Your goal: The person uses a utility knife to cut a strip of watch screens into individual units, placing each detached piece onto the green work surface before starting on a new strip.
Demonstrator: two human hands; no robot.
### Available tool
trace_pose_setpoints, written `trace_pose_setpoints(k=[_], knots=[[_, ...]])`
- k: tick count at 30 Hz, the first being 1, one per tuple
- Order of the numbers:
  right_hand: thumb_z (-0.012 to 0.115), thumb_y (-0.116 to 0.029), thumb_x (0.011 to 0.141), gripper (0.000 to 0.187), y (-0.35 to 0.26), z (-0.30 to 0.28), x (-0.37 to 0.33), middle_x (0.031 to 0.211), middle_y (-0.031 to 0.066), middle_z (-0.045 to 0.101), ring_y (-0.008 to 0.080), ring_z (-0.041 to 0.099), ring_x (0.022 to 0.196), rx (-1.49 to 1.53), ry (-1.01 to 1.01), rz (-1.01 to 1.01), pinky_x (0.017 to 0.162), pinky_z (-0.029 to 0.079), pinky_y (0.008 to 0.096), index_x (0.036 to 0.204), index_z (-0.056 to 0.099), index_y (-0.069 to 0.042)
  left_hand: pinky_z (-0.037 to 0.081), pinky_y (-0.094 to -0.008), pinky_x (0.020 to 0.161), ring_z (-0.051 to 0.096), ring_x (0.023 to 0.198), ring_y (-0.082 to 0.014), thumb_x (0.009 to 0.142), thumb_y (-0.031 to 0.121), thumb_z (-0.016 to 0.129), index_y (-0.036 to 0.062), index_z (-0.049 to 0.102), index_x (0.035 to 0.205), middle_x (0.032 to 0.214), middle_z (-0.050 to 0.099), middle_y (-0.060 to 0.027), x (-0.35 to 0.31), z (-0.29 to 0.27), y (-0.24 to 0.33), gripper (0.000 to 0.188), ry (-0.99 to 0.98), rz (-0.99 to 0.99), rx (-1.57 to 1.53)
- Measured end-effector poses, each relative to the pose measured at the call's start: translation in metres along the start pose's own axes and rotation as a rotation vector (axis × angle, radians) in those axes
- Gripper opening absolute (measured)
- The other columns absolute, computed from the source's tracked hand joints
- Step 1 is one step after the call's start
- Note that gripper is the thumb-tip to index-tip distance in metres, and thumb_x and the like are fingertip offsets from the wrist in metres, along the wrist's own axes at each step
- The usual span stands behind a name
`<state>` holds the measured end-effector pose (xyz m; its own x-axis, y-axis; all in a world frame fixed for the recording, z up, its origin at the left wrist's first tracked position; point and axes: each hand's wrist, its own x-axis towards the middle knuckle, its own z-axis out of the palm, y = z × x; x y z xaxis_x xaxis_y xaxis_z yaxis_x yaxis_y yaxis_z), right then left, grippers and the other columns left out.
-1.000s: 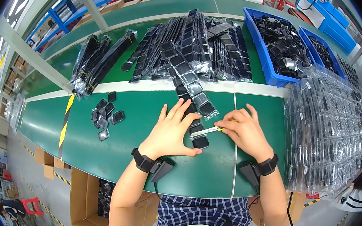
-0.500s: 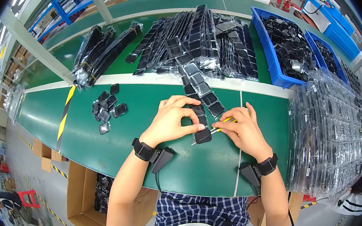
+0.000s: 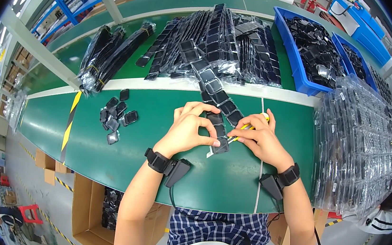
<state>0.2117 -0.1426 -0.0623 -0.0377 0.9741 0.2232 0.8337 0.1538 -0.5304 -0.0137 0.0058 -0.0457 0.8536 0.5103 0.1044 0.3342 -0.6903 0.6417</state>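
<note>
My left hand is closed, thumb and fingertips pinching the edges of a strip of black square pieces in clear plastic, just above the green tabletop. My right hand grips a slim yellow-handled knife. Its metal part points left and down and meets the strip's right edge. A pale narrow tip shows at the strip's lower left; whether it belongs to the knife I cannot tell. Another strip of black squares lies between the hands, running back to the stack.
A large stack of packed strips stands behind, with banded black bundles to its left. Loose black squares lie at left. Blue bins hold more pieces at the back right; clear plastic trays are piled at right.
The knife has shifted slightly, and its yellow end now shows above my right fingers. The pale tip at the strip's lower left looks larger. Both hands stay nearly in place.
</note>
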Motion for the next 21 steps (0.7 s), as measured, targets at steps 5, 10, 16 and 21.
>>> trace_pose_setpoints(k=[5,10,16,21], knots=[[0.077,-0.019,0.089,0.025,0.005,-0.018,-0.002,0.111,-0.0064,0.061,0.0177,0.055,0.121,0.029,-0.081,0.002,0.125,0.012,0.0587,0.112,0.08,-0.031,0.02,-0.0464,0.119,0.04,0.142,-0.0275,0.067,0.034,0.093,0.022,0.081,0.075,0.143,0.061,0.0083,0.0,-0.002,0.002,0.019,-0.015,-0.015,-0.006],[0.075,-0.014,0.09,0.024,0.014,-0.048,-0.014,0.108,-0.0048,0.062,0.017,0.057,0.117,0.076,-0.117,0.116,0.125,0.012,0.0562,0.109,0.081,-0.026,0.021,-0.046,0.118,0.04,0.142,-0.0277,0.066,0.032,0.093,0.0206,0.08,0.075,0.141,0.061,0.0077,-0.003,-0.006,0.0,0.019,-0.019,0.009,-0.013],[0.074,-0.013,0.091,0.03,0.008,-0.041,-0.012,0.107,-0.0015,0.062,0.0189,0.06,0.114,0.017,0.064,0.173,0.124,0.018,0.0582,0.119,0.079,-0.023,0.023,-0.0472,0.118,0.045,0.141,-0.0279,0.065,0.028,0.093,0.0178,0.079,0.085,0.14,0.062,0.0029,-0.016,-0.048,-0.022,0.027,-0.015,-0.112,0.151],[0.076,-0.014,0.09,0.031,-0.008,-0.024,-0.005,0.103,-0.0013,0.061,0.0198,0.061,0.106,-0.026,0.035,0.089,0.123,0.022,0.0595,0.118,0.079,-0.026,0.022,-0.0569,0.122,0.041,0.145,-0.0334,0.047,0.038,0.099,0.0248,0.054,0.145,0.155,0.043,-0.0099,-0.019,-0.045,-0.008,0.108,-0.033,0.029,0.117]])
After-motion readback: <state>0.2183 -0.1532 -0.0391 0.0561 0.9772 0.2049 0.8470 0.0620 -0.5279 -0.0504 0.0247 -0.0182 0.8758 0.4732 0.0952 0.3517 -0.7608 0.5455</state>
